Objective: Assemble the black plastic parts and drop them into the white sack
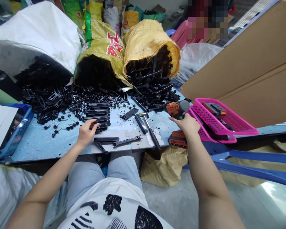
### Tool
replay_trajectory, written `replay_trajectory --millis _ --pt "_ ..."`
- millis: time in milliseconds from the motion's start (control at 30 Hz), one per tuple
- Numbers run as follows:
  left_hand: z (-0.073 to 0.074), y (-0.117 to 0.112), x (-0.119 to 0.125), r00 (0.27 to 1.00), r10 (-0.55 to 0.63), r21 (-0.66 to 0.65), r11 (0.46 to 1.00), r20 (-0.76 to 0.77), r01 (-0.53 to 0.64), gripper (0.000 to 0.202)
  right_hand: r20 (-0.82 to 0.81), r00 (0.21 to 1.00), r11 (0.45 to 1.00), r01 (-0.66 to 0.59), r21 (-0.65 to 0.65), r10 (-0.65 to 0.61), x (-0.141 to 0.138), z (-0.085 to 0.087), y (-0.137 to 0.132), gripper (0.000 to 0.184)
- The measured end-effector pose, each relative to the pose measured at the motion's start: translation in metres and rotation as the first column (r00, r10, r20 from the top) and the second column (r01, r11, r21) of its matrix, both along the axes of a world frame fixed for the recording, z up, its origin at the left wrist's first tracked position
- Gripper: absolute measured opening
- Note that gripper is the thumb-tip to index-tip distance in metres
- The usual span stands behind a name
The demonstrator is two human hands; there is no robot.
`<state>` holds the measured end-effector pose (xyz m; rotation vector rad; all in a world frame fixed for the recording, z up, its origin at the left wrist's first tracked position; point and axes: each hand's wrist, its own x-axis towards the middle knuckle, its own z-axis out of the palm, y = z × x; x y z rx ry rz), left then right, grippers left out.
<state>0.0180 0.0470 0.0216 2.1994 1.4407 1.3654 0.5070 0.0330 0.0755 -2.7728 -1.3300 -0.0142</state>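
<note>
While the right hand (188, 125) is wrapped around the grip of an orange-and-black cordless drill (173, 108), the left hand (87, 132) is over at a neat row of black plastic parts (97, 113), thumb and index finger curled in with just a little gap between the tips, right at the near end of the row. Can't tell if it's actually pinching something small or just touching the parts. The drill is upright on the right side of the blue table (50, 146), nose pointing left, with its 20V battery at the bottom by the front edge. Between the hands there's a hammer (153, 136) with its dark handle poking past the table edge, a black block (141, 124) just beside it, plus a couple of loose black bars (106, 139) and a fork-tipped piece (127, 141) near the edge. Left of the row it's a scatter of black-headed screws (58, 126). Behind all that, a white sack (50, 25), a yellow-green sack (102, 43) and an orange-yellow sack (143, 36) lie with mouths facing the person, black parts spilling out. Off to the right, a pink basket (249, 129) has another orange-and-black battery (214, 109) in it.
</note>
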Motion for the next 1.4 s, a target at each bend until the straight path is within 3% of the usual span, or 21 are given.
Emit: replay_trajectory --millis 100,167,233,333,400,467,533,633,733,800,867,967,1033,1133,1200,1333,1400 --pt "-0.017 -0.029 -0.017 0.998 0.057 0.002 0.998 -0.022 -0.057 0.023 0.154 0.988 0.978 -0.040 0.203 0.008 -0.016 0.007 -0.008 0.087" --pt "-0.028 -0.039 -0.023 0.996 0.065 0.013 0.998 -0.055 -0.064 0.022 0.272 0.962 0.907 -0.147 0.394 0.038 -0.032 0.011 -0.009 0.080" --pt "-0.037 -0.044 -0.025 0.993 0.060 0.025 0.998 -0.102 -0.058 0.022 0.318 0.938 0.819 -0.287 0.498 0.135 -0.053 0.010 -0.002 0.064" --pt "-0.044 -0.048 -0.026 0.980 0.049 0.090 0.995 -0.191 -0.032 0.022 0.265 0.850 0.712 -0.527 0.464 0.456 -0.099 -0.005 0.023 0.044" --pt "-0.045 -0.051 -0.025 0.963 0.012 0.157 0.987 -0.269 0.032 0.022 0.185 0.711 0.621 -0.690 0.373 0.678 -0.135 -0.022 0.043 0.036" --pt "-0.045 -0.055 -0.023 0.940 -0.031 0.188 0.977 -0.340 0.100 0.022 0.118 0.570 0.529 -0.808 0.261 0.813 -0.170 -0.041 0.063 0.033" --pt "-0.046 -0.058 -0.022 0.925 -0.049 0.191 0.973 -0.377 0.130 0.022 0.073 0.481 0.468 -0.872 0.143 0.874 -0.198 -0.057 0.080 0.032" --pt "-0.048 -0.059 -0.024 0.915 -0.077 0.188 0.969 -0.396 0.163 0.022 0.015 0.427 0.426 -0.904 0.025 0.904 -0.223 -0.069 0.095 0.022" --pt "-0.048 -0.060 -0.028 0.904 -0.126 0.183 0.959 -0.408 0.217 0.025 -0.060 0.416 0.421 -0.894 0.156 0.907 -0.231 -0.062 0.090 0.024" --pt "-0.048 -0.060 -0.029 0.904 -0.129 0.187 0.957 -0.408 0.221 0.026 -0.132 0.376 0.398 -0.861 0.316 0.917 -0.231 -0.049 0.072 0.025" --pt "-0.049 -0.062 -0.028 0.911 -0.107 0.189 0.962 -0.399 0.196 0.027 -0.211 0.291 0.354 -0.847 0.396 0.933 -0.230 -0.036 0.046 0.020" --pt "-0.052 -0.064 -0.026 0.923 -0.075 0.184 0.971 -0.379 0.155 0.028 -0.317 0.190 0.308 -0.872 0.381 0.929 -0.231 -0.028 0.006 0.018" --pt "-0.053 -0.065 -0.026 0.925 -0.073 0.167 0.975 -0.373 0.144 0.029 -0.336 0.190 0.314 -0.876 0.365 0.922 -0.234 -0.031 -0.012 0.018" --pt "-0.053 -0.065 -0.027 0.918 -0.086 0.134 0.980 -0.388 0.148 0.029 -0.265 0.238 0.328 -0.866 0.379 0.935 -0.238 -0.043 -0.024 0.019" --pt "-0.051 -0.066 -0.027 0.911 -0.087 0.106 0.984 -0.403 0.141 0.028 -0.179 0.253 0.304 -0.870 0.387 0.951 -0.239 -0.050 -0.027 0.020" --pt "-0.042 -0.068 -0.019 0.914 -0.039 0.080 0.994 -0.404 0.078 0.026 0.007 0.182 0.163 -0.897 0.411 0.983 -0.237 -0.059 -0.032 0.020" --pt "-0.038 -0.069 -0.009 0.901 -0.074 0.073 0.991 -0.427 0.116 0.026 0.068 0.161 0.111 -0.879 0.464 0.985 -0.236 -0.064 -0.034 0.019"
